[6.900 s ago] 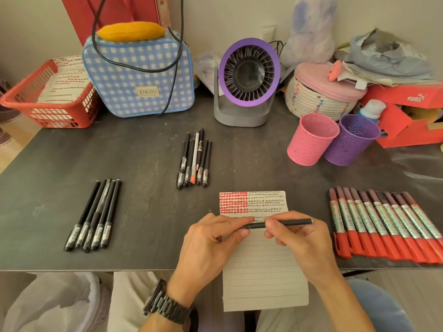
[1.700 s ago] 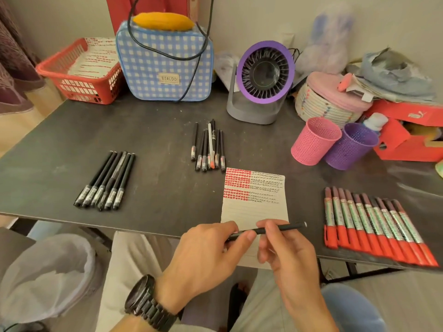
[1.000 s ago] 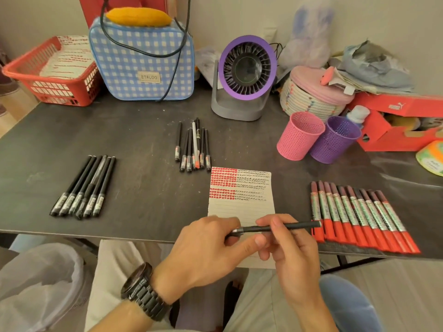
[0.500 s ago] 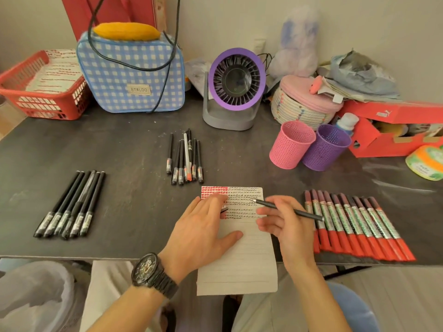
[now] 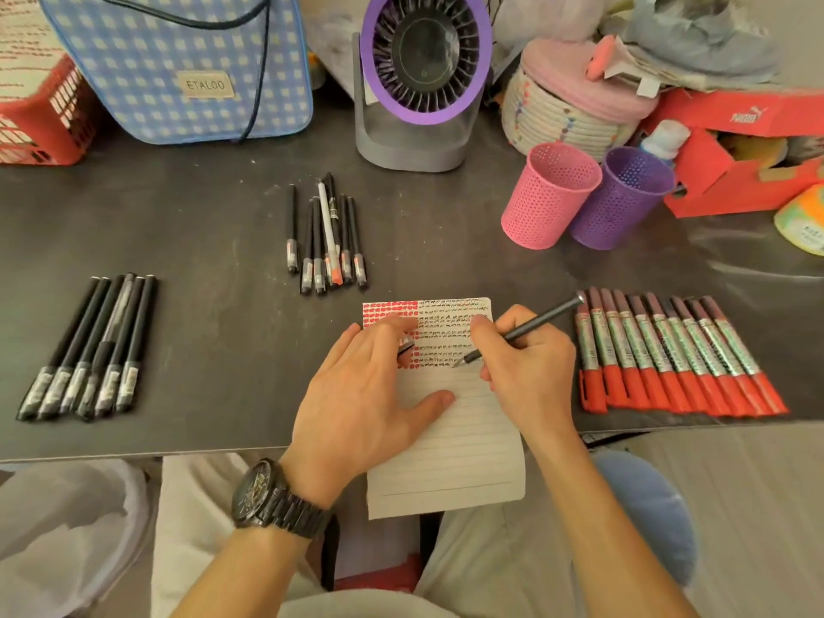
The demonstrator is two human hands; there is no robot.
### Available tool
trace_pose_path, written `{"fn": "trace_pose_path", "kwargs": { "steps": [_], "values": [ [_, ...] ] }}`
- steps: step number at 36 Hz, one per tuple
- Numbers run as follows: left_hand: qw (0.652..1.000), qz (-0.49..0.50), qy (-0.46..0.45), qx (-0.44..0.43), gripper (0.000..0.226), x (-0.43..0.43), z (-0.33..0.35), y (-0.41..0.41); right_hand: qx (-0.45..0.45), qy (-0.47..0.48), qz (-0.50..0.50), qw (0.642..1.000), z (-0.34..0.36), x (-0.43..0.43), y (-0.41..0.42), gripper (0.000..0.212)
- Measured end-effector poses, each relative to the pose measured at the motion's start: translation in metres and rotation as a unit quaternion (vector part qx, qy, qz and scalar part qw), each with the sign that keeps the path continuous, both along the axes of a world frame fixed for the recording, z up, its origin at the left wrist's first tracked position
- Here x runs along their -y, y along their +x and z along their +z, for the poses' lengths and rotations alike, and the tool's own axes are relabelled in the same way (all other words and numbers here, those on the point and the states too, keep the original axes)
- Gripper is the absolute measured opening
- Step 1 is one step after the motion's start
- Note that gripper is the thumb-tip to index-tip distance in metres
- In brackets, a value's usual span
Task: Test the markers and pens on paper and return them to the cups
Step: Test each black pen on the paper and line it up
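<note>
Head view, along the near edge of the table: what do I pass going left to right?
Row of black pens → left hand, flat on the paper → right hand, holding a pen → row of red markers.

Dark matt table [image 5: 223, 341], faintly scuffed. Matt lined paper [image 5: 463, 457]. Matt black pen [image 5: 530, 325] barrel. Perforated plastic pink cup [image 5: 548, 198], purple cup [image 5: 620, 202]. Checked cloth bag [image 5: 178, 60]. Metal-link watch [image 5: 276, 501].

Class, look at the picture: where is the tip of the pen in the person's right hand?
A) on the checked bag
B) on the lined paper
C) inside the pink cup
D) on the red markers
B: the right hand holds the pen with its tip down on the lined paper, just below the written rows.
</note>
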State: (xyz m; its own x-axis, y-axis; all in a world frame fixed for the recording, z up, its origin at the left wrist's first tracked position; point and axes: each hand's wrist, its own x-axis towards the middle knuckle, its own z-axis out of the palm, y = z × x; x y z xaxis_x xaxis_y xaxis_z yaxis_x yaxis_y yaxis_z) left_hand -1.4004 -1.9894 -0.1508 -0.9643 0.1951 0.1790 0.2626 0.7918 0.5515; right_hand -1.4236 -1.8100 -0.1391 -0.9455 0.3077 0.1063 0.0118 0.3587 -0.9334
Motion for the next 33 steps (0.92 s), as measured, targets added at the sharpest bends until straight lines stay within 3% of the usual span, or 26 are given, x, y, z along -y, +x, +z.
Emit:
{"fn": "trace_pose_path", "kwargs": {
  "steps": [33],
  "values": [
    [1.000, 0.008, 0.004, 0.008, 0.076, -0.0009, 0.0017, 0.0007, 0.002, 0.024, -0.002, 1.000, 0.0010, 0.0022, -0.0015, 0.034]
  ]
}}
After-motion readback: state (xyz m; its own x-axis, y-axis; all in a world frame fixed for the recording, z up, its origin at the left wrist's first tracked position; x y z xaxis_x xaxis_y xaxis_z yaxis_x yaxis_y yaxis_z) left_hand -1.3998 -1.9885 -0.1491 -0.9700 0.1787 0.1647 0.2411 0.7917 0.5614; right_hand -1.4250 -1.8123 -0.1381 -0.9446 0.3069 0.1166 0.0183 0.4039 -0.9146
